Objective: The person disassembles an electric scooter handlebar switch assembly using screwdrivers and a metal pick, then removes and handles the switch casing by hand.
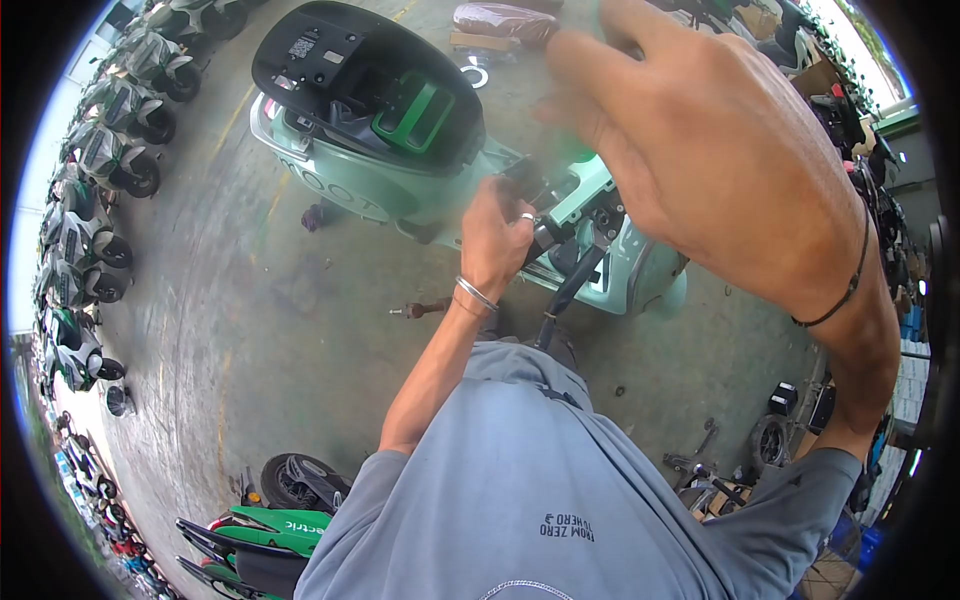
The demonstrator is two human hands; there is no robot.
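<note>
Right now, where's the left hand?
Head view, just above centre: the left hand is on the black handlebar grip of the mint-green scooter, left of the raised right hand.

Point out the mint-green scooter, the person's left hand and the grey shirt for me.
Mint-green scooter (415,180), head view: side panel.
Left hand (493,232), head view: back of the hand.
Grey shirt (555,465), head view: front.

Head-worn fisheye, forward and down, right hand (725,150) seemingly close
</note>
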